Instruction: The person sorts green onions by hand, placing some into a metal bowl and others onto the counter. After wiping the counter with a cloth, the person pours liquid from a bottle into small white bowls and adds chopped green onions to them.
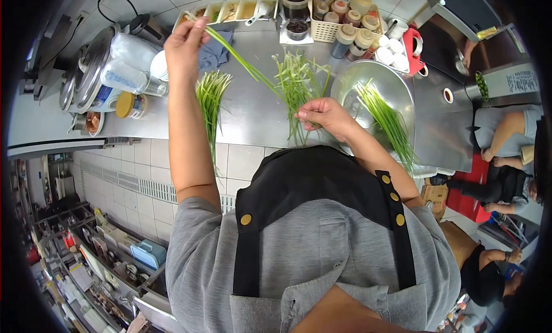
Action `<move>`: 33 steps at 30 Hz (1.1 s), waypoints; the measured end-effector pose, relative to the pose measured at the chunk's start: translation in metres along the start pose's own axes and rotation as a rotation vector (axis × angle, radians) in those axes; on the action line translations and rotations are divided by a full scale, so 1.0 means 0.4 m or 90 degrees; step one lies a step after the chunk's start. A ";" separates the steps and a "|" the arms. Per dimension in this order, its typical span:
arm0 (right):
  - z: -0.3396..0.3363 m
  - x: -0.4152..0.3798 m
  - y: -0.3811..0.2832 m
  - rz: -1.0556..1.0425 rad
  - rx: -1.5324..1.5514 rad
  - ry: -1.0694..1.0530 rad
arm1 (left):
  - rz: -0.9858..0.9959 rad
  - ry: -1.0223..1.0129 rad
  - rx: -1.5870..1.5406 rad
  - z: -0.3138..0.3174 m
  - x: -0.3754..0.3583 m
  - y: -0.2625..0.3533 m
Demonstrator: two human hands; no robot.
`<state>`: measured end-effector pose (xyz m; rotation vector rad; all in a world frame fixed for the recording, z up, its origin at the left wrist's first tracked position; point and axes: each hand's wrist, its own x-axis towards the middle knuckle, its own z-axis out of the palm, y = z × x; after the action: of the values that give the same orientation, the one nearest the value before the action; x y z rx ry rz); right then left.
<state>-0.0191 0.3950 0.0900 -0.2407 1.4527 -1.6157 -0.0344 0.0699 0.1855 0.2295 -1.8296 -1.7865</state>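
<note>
My left hand (187, 41), raised at the counter's left, pinches the pale ends of a few long green onions (238, 60). Their green tops slant down to the right, towards my right hand (325, 117). That hand's thumb and fingers are pinched together on thin green strands at the middle pile; which strands exactly is hard to make out. The middle pile (296, 74) is loose and tangled, with pale bits on top. A neater bunch of green onions (211, 100) lies at left, hanging over the counter edge. Another bunch (382, 117) rests in a metal bowl (342, 83) at right.
Seasoning trays (230, 11), a dark sauce tub (295, 5) and a basket of bottles (339, 28) line the back of the steel counter (253, 120). A blue cloth (214, 52) and yellow-lidded jar (131, 105) are at left. Other people (506, 132) are at right.
</note>
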 end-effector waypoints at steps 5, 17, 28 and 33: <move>-0.030 0.040 0.077 0.024 -0.111 0.039 | 0.044 0.126 0.122 -0.178 -0.009 0.126; -0.026 0.070 0.038 -0.046 -0.002 0.148 | -0.348 -0.353 0.882 -0.349 0.028 -0.141; -0.019 0.029 -0.007 -0.079 0.047 0.235 | -0.198 -0.245 1.018 -0.217 -0.043 -0.265; 0.035 0.075 -0.005 -0.186 -0.019 0.205 | -0.129 -0.436 0.258 0.073 -0.280 -0.137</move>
<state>-0.0273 0.3635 0.0831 -0.2253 1.7489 -1.9372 0.0290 0.1455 0.1038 -0.0664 -2.7410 -1.7328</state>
